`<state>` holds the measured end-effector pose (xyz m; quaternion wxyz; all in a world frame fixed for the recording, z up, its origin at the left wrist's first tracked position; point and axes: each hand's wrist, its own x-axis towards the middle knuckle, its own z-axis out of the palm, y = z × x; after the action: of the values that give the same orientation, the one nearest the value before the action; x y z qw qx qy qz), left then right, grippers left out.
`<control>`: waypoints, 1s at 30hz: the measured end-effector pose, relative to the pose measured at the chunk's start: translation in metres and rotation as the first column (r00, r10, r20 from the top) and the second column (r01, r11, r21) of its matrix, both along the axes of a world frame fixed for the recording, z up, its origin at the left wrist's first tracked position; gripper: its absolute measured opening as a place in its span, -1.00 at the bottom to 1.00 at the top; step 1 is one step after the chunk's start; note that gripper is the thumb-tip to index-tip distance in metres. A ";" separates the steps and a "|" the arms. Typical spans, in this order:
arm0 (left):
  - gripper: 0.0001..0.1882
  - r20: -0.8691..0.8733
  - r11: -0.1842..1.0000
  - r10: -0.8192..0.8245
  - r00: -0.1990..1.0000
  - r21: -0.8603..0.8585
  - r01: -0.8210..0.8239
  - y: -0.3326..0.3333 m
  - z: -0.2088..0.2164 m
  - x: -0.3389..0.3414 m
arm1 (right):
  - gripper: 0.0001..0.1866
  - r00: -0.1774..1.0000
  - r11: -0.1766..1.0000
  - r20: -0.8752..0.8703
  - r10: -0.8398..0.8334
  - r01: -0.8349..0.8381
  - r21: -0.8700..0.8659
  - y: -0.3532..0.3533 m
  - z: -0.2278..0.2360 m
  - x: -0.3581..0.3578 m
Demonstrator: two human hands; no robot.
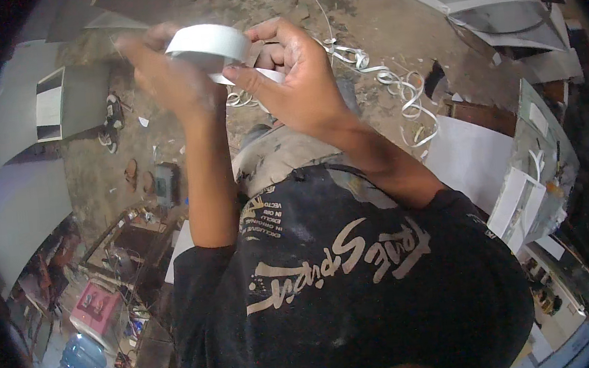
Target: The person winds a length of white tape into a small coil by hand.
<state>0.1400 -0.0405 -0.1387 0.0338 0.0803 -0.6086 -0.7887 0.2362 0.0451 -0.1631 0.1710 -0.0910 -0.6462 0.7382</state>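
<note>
A roll of white flat strip (208, 43), like a loop of edging tape, is up in front of me between both hands. My right hand (295, 72) is curled at its right side. The index finger reaches the roll's edge and the thumb presses on a length of the strip below it. My left hand (171, 75) is at the roll's left side, smeared by motion. Some of its fingers point up and left, and its grip cannot be made out.
Loose white strip curls (406, 93) lie on the dirty floor to the right. White panels (470, 154) stand at the right; a grey cabinet (77, 101) is at the left. Sandals (132, 173), a pink stool (95, 306) and a blue water bottle (83, 367) are lower left.
</note>
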 end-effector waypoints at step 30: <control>-0.07 -0.478 0.909 0.088 0.874 -0.322 -0.267 -0.041 -0.003 -0.020 | -0.62 0.998 0.920 0.046 0.032 -0.048 0.388 0.013 0.032 0.014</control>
<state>0.1204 -0.0811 -0.1422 0.2628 -0.0570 -0.7138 -0.6467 0.2498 0.0576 -0.1313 0.1580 -0.0564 -0.7847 0.5967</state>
